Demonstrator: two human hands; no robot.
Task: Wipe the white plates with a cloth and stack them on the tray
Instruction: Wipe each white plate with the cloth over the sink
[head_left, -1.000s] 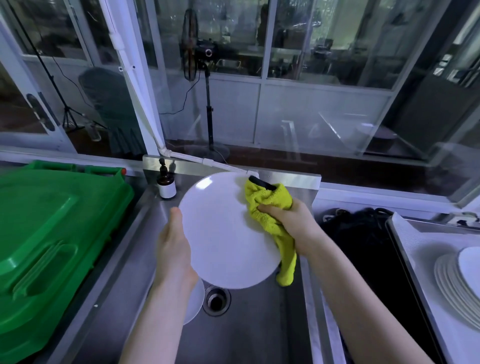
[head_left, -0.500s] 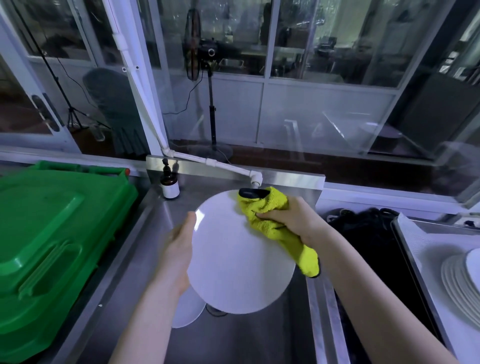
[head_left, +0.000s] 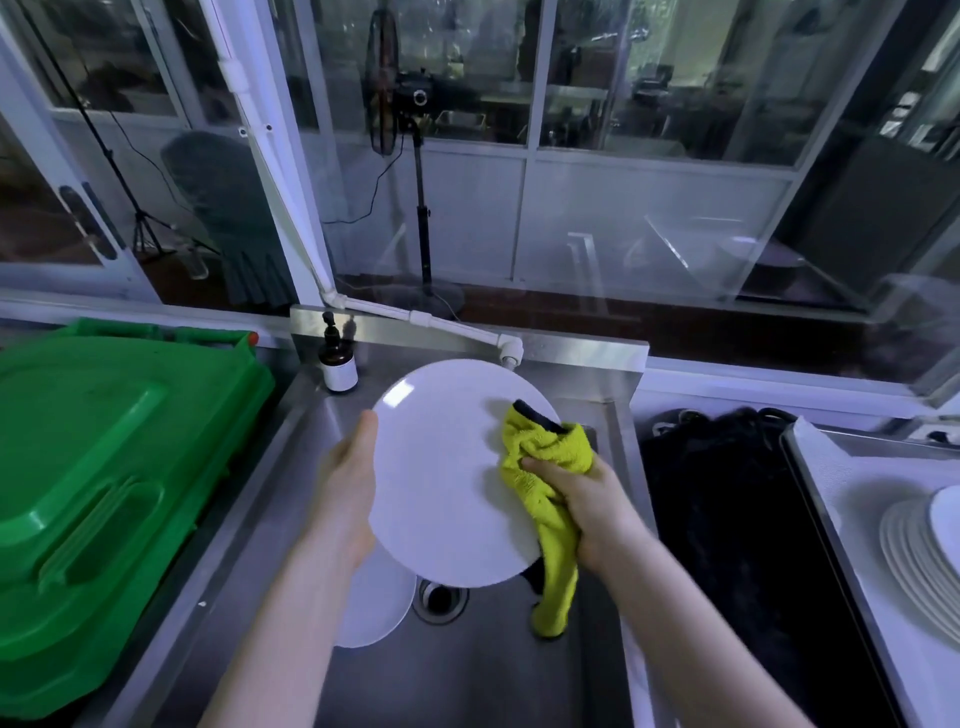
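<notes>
Two hands, one white plate (head_left: 447, 467) held over the sink (head_left: 467, 675).
The left hand (head_left: 348, 483) grips the white plate at its left rim, thumb in front, fingers hidden behind it; the right hand (head_left: 587, 499) clutches one yellow cloth (head_left: 545, 467) bunched against its right side. A second plate (head_left: 374, 608) lies in the sink, mostly covered. The stack of plates (head_left: 914, 561) on the tray (head_left: 852, 483) is cut off at right, uncountable.
</notes>
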